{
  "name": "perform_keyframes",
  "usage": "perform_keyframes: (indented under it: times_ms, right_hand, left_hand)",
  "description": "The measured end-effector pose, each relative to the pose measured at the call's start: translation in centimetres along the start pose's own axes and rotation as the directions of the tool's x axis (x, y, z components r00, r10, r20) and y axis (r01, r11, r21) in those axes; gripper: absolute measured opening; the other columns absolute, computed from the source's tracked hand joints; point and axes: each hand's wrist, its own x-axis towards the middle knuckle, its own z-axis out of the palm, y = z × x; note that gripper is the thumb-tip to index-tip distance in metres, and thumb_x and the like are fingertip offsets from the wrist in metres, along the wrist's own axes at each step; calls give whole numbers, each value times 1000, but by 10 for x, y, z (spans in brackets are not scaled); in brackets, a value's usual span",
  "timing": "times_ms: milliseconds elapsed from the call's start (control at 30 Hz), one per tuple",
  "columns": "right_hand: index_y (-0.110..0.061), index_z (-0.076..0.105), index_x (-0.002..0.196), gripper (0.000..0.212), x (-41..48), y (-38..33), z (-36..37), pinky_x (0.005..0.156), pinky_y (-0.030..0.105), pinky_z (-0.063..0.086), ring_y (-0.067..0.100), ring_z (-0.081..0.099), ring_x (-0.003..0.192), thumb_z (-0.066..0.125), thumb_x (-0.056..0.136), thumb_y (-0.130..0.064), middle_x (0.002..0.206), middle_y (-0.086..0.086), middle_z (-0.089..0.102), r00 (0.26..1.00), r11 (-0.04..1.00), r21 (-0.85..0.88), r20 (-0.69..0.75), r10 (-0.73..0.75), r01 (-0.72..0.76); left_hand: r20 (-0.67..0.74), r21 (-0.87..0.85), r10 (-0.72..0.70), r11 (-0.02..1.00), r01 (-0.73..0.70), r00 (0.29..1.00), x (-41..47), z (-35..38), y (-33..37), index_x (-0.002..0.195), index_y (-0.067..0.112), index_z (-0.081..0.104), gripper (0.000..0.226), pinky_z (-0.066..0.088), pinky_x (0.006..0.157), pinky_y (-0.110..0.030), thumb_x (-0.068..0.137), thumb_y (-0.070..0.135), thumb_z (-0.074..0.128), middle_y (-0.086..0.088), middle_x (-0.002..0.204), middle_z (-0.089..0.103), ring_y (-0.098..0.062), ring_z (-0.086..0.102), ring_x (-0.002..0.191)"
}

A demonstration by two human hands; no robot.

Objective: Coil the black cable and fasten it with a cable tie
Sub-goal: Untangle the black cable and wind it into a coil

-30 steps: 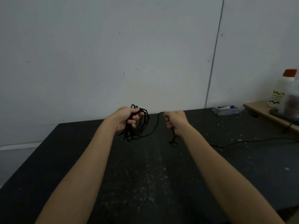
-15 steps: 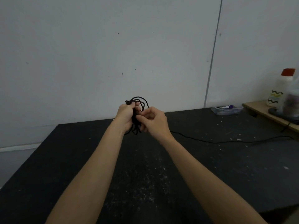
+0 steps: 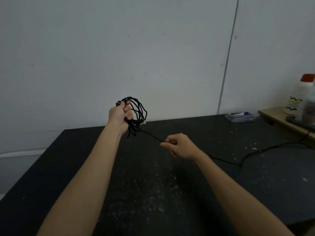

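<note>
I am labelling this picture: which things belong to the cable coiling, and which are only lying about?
Job: thin black cable, coiled in the left hand, strand pinched by the right hand.
Lying about: clear plastic tray, white plastic bottle with red cap, light wooden shelf.

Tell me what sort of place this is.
Probably a workshop or utility room: a scuffed matte black worktable flecked with white debris, a bare grey panel wall, and a white plastic bottle with a red cap on a wooden side shelf.

One left hand [image 3: 119, 115], one right hand [image 3: 181, 147], one black cable [image 3: 142, 111], one table [image 3: 153, 188], one bottle [image 3: 300, 97]
</note>
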Motion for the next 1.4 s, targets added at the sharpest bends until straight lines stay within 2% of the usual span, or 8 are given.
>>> perform_keyframes:
  times_ms: [133,333,500,767,900,1200,1300,1400]
  right_hand:
    - [-15,73,77,35,-8,27,-17,63,31,51,6,56,56,72,95,-45,60,-5,62,995,995,-72,-81,60,-66]
    - [-14,79,77,39,-18,48,-36,73,34,48,11,53,58,64,100,-43,59,-1,58,979,979,152,-128,157,-137]
    - [-20,79,80,35,8,7,-19,61,30,45,13,50,55,64,101,-43,60,9,59,971,988,33,-186,154,-150]
    - [-14,74,84,21,46,-64,10,65,32,46,16,56,63,58,95,-18,66,-3,64,908,936,330,-344,239,-122]
    - [-13,78,92,5,40,-87,20,63,29,61,13,73,61,80,89,-14,76,2,77,896,934,350,-433,96,70]
    - [-14,63,79,30,18,-72,31,64,22,54,7,68,67,83,87,-35,74,-2,73,843,965,252,-532,75,73]
    - [-23,60,95,37,22,-57,19,76,21,46,7,61,88,88,78,-40,98,-5,66,765,980,187,-640,68,70]
    - [-34,48,136,88,31,-46,-6,106,32,45,12,51,134,97,64,-38,148,-5,51,936,909,407,-346,61,91]
  left_hand:
    - [-42,-5,61,998,-62,997,2,-14,19,86,11,56,38,22,35,-18,111,20,28,11,44,38,-3,26,33]
    - [-64,137,67,989,-57,996,4,-40,29,88,11,57,37,22,35,-18,111,22,31,11,45,39,-3,27,32]
    - [77,277,-144,954,118,987,-10,-24,4,87,12,54,35,22,35,-16,110,23,31,9,44,38,-4,28,31]
    - [89,557,-419,773,303,904,-33,13,-40,81,12,56,45,25,48,-28,108,39,30,1,55,42,-13,35,42]
    - [126,455,-395,838,301,910,-35,22,-47,85,10,58,59,27,52,-31,105,56,28,-5,60,45,-18,38,48]
    - [34,316,-155,939,137,987,-29,17,-51,89,10,61,33,53,66,-35,109,26,40,-5,73,61,-21,61,65]
    - [223,184,-224,965,185,949,-26,6,-41,92,11,56,33,43,53,-28,110,27,35,5,54,42,-10,43,43]
    - [446,282,-392,915,290,805,-32,-5,-22,89,9,54,31,29,41,-22,105,28,36,8,49,32,-5,27,35]
